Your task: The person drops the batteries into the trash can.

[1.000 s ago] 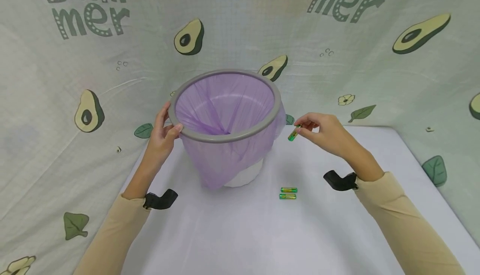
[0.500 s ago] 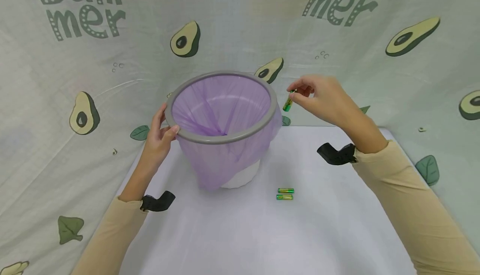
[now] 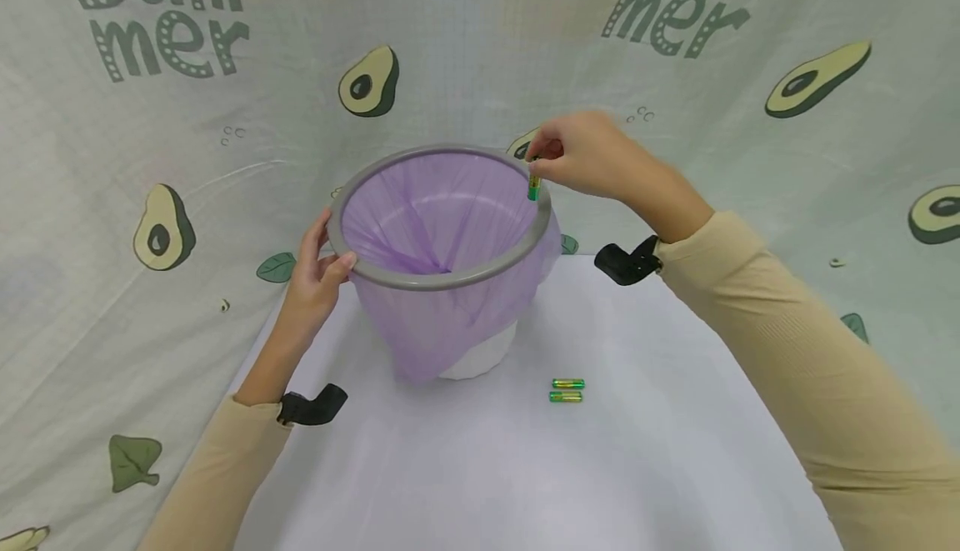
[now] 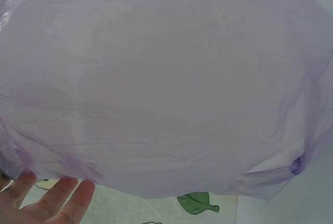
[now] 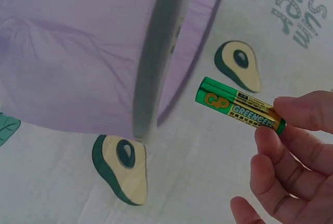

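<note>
A trash bin with a grey rim [image 3: 442, 280] and a purple bag lining [image 3: 450, 318] stands on the white table, tilted a little. My left hand [image 3: 311, 288] grips its rim at the left side, thumb on top; in the left wrist view the fingertips [image 4: 78, 195] lie against the bag. Between thumb and fingers my right hand [image 3: 588, 155] pinches one end of a green and yellow battery [image 5: 239, 104], which hangs down by the bin's right rim in the head view. Two more such batteries [image 3: 567, 383] lie side by side on the table, right of the bin.
The white table [image 3: 420, 468] reaches back to a hanging cloth [image 3: 465, 59] printed with avocados, right behind the bin. A black wrist-worn camera [image 3: 628, 261] juts from the right sleeve, another black camera [image 3: 313, 407] from the left.
My right hand has risen and moved left with the battery, from above the table to the bin's right rim. The left hand keeps its grip; the two table batteries lie as before.
</note>
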Demonstrator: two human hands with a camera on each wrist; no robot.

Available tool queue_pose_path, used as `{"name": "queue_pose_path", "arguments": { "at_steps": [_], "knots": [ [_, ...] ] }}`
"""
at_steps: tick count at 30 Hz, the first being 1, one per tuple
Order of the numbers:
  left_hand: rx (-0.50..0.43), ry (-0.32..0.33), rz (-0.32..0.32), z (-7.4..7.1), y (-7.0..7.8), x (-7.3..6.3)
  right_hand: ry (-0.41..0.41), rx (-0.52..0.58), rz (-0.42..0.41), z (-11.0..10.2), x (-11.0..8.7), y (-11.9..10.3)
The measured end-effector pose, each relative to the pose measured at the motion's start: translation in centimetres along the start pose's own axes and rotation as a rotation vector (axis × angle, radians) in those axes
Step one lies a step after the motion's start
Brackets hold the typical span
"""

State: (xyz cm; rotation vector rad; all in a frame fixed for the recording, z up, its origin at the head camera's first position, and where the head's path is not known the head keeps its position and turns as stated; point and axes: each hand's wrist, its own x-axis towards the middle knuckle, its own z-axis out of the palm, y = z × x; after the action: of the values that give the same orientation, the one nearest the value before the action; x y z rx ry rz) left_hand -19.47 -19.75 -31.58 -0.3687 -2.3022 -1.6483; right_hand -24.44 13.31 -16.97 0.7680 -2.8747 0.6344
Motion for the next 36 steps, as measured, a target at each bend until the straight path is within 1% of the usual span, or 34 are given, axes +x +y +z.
{"name": "queue_pose_path", "arguments": {
  "at_steps": [3,7,9,10,13,16,18,20,24,26,29,32,36],
  "knots": [
    [-0.003,0.001,-0.002,0.0,0.1,0.0,-0.061,-0.031,-0.001,0.2,1.4,-0.7],
    [-0.006,0.001,-0.007,0.0,0.2,-0.1,-0.148,-0.102,0.003,0.4,3.2,-1.7],
    [-0.013,-0.001,-0.007,0.0,0.2,-0.1,-0.173,-0.125,0.008,0.6,4.2,-2.3],
    [-0.015,-0.002,-0.005,0.0,0.2,-0.1,-0.172,-0.124,0.014,0.8,4.6,-2.6],
    [-0.034,-0.004,-0.002,0.0,0.2,-0.2,-0.12,-0.048,0.054,1.3,5.7,-3.5],
    [-0.044,-0.007,0.004,0.0,0.3,-0.2,-0.05,0.091,0.108,1.7,6.4,-4.3],
    [-0.039,-0.013,0.005,0.0,0.4,-0.2,-0.025,0.165,0.128,1.8,6.7,-4.6],
    [-0.028,-0.013,0.004,-0.1,0.4,-0.2,-0.029,0.207,0.128,1.8,6.7,-4.6],
    [-0.012,-0.01,0.008,-0.2,0.3,-0.2,-0.061,0.235,0.112,1.5,6.2,-3.9],
    [-0.011,-0.01,0.012,-0.2,0.3,-0.2,-0.078,0.244,0.127,1.4,5.7,-3.4],
    [-0.009,-0.015,0.015,-0.2,0.3,-0.3,-0.078,0.278,0.158,1.1,4.9,-2.3],
    [-0.008,-0.016,0.017,-0.1,0.3,-0.3,-0.052,0.306,0.171,1.1,3.9,-0.8],
    [-0.007,-0.016,0.026,0.0,0.3,-0.2,0.014,0.342,0.174,1.3,1.9,1.4]
  ]
}}
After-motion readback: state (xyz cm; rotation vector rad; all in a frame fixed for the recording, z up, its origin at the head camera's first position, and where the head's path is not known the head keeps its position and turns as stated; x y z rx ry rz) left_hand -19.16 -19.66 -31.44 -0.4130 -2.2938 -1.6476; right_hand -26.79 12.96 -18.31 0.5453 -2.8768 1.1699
